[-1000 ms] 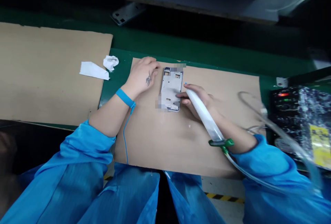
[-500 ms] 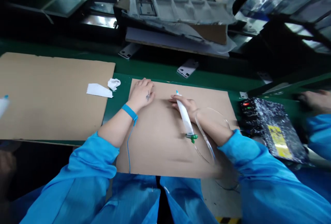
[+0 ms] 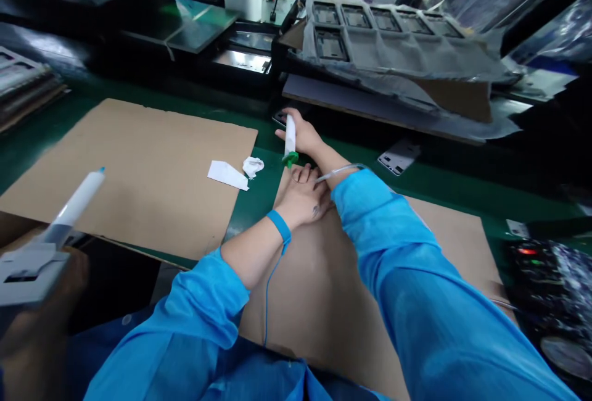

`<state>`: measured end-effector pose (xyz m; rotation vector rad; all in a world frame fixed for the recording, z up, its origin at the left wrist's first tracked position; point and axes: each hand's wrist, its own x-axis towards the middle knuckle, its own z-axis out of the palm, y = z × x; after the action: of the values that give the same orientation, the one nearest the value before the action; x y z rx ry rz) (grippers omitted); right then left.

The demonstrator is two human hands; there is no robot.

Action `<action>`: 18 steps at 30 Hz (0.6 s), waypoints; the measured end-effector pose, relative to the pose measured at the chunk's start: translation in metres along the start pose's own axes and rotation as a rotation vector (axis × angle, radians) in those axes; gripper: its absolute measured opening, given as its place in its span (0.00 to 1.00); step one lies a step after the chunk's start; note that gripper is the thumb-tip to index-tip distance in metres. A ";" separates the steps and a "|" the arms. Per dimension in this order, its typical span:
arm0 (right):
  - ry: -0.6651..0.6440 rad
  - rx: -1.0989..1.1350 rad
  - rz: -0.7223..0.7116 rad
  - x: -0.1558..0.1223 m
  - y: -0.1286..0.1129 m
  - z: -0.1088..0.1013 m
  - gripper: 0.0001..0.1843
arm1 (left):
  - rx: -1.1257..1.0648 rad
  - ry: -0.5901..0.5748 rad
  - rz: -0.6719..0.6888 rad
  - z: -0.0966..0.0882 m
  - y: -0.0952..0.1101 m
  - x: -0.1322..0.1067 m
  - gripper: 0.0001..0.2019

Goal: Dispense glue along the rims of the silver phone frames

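My right hand (image 3: 303,132) reaches to the far edge of the bench, closed around a white dispensing syringe (image 3: 290,132). The syringe has a green cap (image 3: 290,159) on its near end, and a clear tube (image 3: 340,171) runs by my right forearm. The fingertips are at a phone casing (image 3: 279,118), mostly hidden by the hand; I cannot tell if they grip it. My left hand (image 3: 305,194) lies on the cardboard sheet (image 3: 319,290), fingers apart, holding nothing visible. A blue wrist strap (image 3: 279,226) with a cord circles that wrist. Another phone casing (image 3: 400,156) lies farther right.
On the left cardboard (image 3: 152,166) lie a white paper piece (image 3: 227,174) and crumpled tissue (image 3: 253,166). At far left a co-worker's hand (image 3: 69,277) holds another syringe (image 3: 81,200). A tray of frames (image 3: 383,43) stands behind; a black speckled box (image 3: 555,284) sits at right.
My right hand has moved left and away from me, carrying the syringe to the phone casing at the back. My left hand stays on the cardboard. The view has turned left.
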<state>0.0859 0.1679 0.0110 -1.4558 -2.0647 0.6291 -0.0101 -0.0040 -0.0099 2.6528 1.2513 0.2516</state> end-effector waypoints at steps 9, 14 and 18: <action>0.273 -0.294 0.273 -0.037 0.037 -0.020 0.52 | -0.006 -0.008 -0.020 0.000 0.006 -0.008 0.37; 0.358 -0.156 0.310 -0.074 0.072 -0.059 0.53 | -0.012 -0.001 -0.024 0.001 0.004 -0.008 0.36; 0.487 0.010 0.383 -0.110 0.086 -0.084 0.44 | -0.007 0.000 -0.020 -0.002 0.003 -0.011 0.36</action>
<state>0.2319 0.0962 0.0022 -1.8051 -1.4248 0.3716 -0.0151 -0.0138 -0.0084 2.6333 1.2744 0.2527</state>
